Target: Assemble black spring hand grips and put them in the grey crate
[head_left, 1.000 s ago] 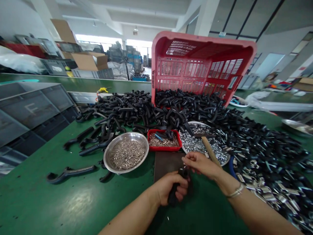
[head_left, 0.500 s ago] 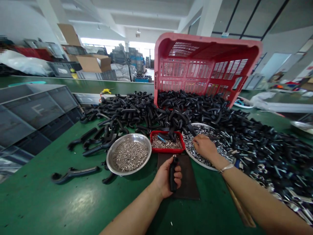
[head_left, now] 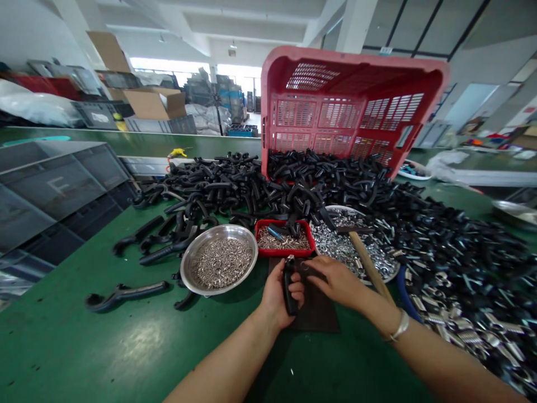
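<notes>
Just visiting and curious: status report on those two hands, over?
Left hand gripping black handle upright over dark mat. Right hand pinching small metal piece at its top. Nothing in the way.

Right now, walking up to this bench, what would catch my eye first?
The big red crate tipped on its side at the back, with a heap of black handles spilling from it across the green table. Up front, the left hand grips one black handle over a dark mat, the right hand close beside it, near a steel bowl of small metal parts.
</notes>
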